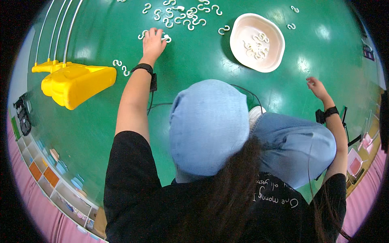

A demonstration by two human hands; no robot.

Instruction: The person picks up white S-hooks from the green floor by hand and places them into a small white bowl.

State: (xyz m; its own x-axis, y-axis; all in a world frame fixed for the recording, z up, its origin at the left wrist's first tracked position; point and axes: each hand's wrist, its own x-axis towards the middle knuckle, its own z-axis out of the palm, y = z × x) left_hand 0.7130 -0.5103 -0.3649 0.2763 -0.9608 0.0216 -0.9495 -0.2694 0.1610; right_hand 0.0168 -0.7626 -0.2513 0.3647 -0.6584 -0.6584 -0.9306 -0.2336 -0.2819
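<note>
The left forearm [133, 101] reaches forward, left hand [153, 43] palm down; the right hand [318, 88] is out wide, fingers loosely curled.

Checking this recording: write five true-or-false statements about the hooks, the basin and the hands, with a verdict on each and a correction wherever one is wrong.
1. Several white S-shaped hooks lie inside the pale basin. True.

2. Every hook is in the basin. False: many lie scattered on the green floor.

3. The right hand is to the right of the basin, apart from it. True.

4. Both hands are inside the basin. False: neither is; the left hand is down by hooks on the floor, left of the basin.

5. The yellow plastic object with metal rods is left of the left hand. True.
</note>
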